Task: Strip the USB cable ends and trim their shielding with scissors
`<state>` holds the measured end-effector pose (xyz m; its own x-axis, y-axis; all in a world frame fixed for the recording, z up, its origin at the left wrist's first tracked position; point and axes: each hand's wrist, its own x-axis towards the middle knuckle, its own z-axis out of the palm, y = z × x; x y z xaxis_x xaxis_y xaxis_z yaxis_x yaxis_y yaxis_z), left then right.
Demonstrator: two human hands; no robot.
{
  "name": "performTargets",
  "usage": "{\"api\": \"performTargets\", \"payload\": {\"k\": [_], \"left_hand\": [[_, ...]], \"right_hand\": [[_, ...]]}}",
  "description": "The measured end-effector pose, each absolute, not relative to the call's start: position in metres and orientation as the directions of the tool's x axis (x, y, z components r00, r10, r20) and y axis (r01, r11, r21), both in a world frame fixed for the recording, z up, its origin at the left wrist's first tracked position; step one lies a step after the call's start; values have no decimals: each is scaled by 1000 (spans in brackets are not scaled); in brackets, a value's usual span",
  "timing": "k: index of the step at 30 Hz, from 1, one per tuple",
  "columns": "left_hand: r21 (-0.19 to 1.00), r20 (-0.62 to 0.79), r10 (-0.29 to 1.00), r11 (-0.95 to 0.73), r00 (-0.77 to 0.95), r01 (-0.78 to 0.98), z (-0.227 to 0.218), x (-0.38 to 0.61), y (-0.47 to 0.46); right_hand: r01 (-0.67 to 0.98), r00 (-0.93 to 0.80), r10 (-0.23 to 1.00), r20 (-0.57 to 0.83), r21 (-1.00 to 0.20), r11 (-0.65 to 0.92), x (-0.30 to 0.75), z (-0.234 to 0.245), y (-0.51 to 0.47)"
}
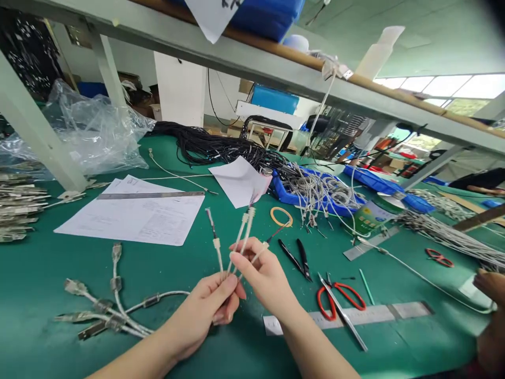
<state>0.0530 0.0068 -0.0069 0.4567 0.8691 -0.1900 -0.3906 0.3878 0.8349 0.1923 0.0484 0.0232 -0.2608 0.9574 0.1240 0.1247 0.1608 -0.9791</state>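
Several grey-white cables point(218, 253) stand up in a small fan from my hands, their stripped ends showing thin coloured wires. My left hand point(205, 305) is closed around them low down. Thumb and fingers of my right hand point(270, 273) pinch the same bunch a little higher, and one cable leans out to the right past its fingers. At the lower left, USB plugs point(81, 289) with clear moulded lumps on their cables lie spread on the green mat. Those cables run under my left forearm and toward my left hand.
Black cutters point(298, 260), red-handled scissors point(347, 296) and a steel ruler point(379, 315) lie at right. Behind are papers point(136, 223), a yellow ring point(272, 213), a blue tray point(284, 192) of cables and a green tin point(369, 218). Another person's hand point(491, 287) is at far right.
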Motion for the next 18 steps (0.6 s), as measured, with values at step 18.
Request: {"api": "performTargets", "payload": {"k": [18], "left_hand": [[795,-311,856,472,413,-381,-9,47,-8]], "right_hand": [[-521,-339,939,48,-841,-145,192,22,43]]}}
